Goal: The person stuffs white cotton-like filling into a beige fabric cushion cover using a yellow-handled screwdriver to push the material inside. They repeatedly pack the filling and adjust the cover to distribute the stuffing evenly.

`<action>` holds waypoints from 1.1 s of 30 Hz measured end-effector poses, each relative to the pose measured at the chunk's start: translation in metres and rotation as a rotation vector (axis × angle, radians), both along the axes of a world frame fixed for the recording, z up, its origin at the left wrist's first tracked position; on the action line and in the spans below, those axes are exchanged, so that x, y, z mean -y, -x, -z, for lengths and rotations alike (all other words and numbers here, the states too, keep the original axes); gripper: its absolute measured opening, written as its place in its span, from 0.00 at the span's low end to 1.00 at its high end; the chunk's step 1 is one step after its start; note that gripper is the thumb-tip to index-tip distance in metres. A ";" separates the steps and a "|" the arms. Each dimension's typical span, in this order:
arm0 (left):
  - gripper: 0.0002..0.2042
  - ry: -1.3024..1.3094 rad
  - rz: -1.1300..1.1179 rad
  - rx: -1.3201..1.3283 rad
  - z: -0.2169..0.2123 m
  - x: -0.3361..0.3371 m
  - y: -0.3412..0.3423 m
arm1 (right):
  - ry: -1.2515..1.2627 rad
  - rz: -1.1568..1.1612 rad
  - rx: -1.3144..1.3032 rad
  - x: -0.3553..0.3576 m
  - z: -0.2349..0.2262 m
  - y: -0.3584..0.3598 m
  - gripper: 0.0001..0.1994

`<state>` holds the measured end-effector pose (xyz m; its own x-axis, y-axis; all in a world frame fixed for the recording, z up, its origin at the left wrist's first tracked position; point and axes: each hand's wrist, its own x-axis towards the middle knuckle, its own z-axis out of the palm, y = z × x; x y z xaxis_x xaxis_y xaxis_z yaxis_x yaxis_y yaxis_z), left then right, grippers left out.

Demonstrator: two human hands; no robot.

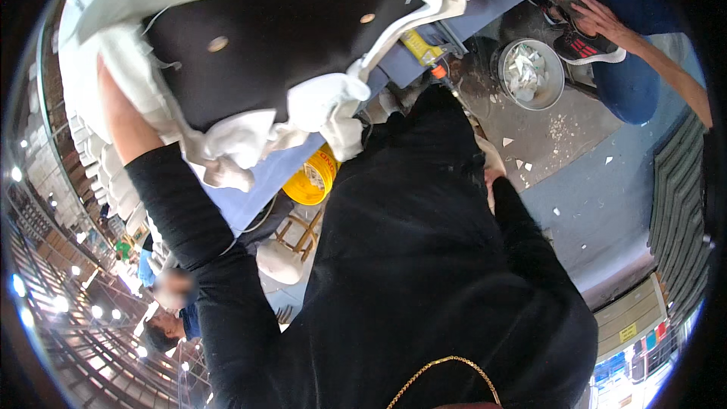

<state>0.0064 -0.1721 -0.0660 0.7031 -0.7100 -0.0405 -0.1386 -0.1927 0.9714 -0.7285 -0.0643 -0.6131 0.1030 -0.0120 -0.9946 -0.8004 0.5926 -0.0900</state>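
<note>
Black-sleeved left arm (163, 182) lifts a cream-trimmed black cushion (265, 45); fingers hidden, state unclear.

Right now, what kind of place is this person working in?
It looks like an upholstery or furniture workshop, though that is a guess. A black seat panel with white fabric wrapped around its edges lies on a blue worktable, a metal bin of scraps stands on the littered floor.

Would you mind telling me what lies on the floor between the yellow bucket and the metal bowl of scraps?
In the head view, a blue table corner and an orange-tipped tool lie between the yellow bucket and metal bowl.
</note>
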 end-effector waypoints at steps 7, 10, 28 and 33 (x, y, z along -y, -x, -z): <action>0.14 -0.074 -0.116 0.053 -0.003 0.025 -0.003 | -0.194 0.159 0.112 -0.062 0.072 0.047 0.30; 0.14 -0.085 -0.145 0.083 -0.009 0.036 0.004 | -0.244 0.278 0.031 -0.060 0.073 0.036 0.25; 0.12 -0.078 -0.361 0.137 -0.026 -0.047 0.052 | 0.135 0.086 -0.101 -0.022 -0.012 -0.006 0.26; 0.11 -0.075 -0.410 0.139 -0.017 -0.072 0.059 | 0.157 -0.184 -0.244 -0.001 -0.028 -0.023 0.25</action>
<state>-0.0530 -0.1000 -0.0494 0.9285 -0.3697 0.0334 -0.1641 -0.3282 0.9302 -0.7053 -0.0630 -0.5849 -0.1233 -0.1699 -0.9777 -0.9020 0.4301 0.0390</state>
